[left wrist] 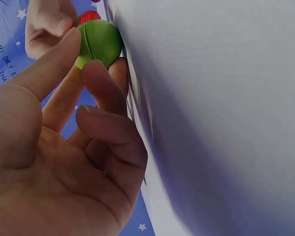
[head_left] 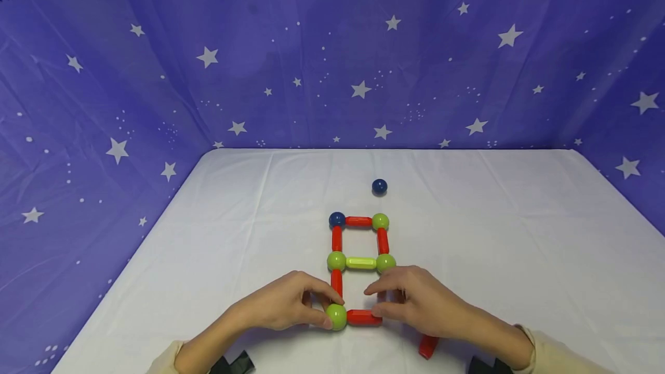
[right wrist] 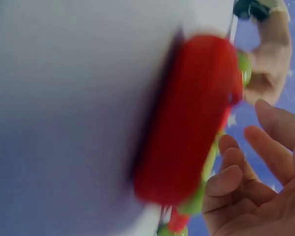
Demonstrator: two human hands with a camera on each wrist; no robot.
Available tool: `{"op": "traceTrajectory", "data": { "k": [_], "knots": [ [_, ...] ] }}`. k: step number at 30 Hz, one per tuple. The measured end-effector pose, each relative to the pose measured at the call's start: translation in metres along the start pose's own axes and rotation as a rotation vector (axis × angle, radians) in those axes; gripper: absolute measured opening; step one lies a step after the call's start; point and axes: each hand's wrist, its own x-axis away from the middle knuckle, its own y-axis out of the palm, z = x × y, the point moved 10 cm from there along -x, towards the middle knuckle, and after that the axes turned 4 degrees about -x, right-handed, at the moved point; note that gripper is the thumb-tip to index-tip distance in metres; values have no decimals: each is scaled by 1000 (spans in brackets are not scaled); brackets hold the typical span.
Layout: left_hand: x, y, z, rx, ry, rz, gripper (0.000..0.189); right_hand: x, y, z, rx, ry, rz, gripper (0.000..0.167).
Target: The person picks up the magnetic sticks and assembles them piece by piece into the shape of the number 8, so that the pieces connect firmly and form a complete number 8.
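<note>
In the head view my left hand (head_left: 283, 305) pinches a green ball (head_left: 336, 317) at the near left corner of a flat frame of balls and rods; the left wrist view shows this ball (left wrist: 102, 44) between thumb and fingers. A red rod (head_left: 363, 317) runs right from that ball. My right hand (head_left: 423, 302) hovers at the rod's right end, thumb and index finger apart; whether the thumb touches it I cannot tell. A loose red rod (head_left: 428, 347) lies under the right wrist, large and blurred in the right wrist view. The right hand partly hides the frame's right side.
The frame's farther part has a blue ball (head_left: 337, 220), green balls, red rods and a light green rod (head_left: 361, 263). Beyond it a separate blue ball (head_left: 380, 187) sits on the white tablecloth (head_left: 249, 206). A purple star-patterned curtain (head_left: 312, 56) hangs behind.
</note>
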Motion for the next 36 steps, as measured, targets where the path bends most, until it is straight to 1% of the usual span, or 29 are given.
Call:
{"op": "traceTrajectory", "data": {
  "k": [3, 5, 9, 12, 15, 23, 27, 32, 36],
  "knots": [
    [1, -1, 0, 0, -9, 0, 23, -5, -19, 2, 33, 0, 57, 28],
    [1, -1, -1, 0, -17, 1, 23, -9, -35, 6, 53, -14, 111, 28],
    [2, 0, -2, -1, -26, -2, 24, -20, -69, 23, 88, -32, 233, 26],
    [1, 0, -2, -4, -25, -5, 24, -28, -92, 37, 100, -12, 311, 26],
    [1, 0, -2, -9, -21, -7, 24, -38, -107, 45, 105, 6, 362, 27],
    [0, 0, -1, 0, -16, -10, 24, -72, -127, 59, 145, 56, 434, 35],
    [-1, 0, -1, 1, -13, -8, 24, -86, -135, 71, 154, 91, 465, 41],
    [-1, 0, -2, 2, -16, -8, 25, -102, -142, 89, 169, 159, 461, 46],
    [0, 0, -3, 5, -21, -9, 25, -113, -142, 100, 162, 209, 431, 48]
  ]
}}
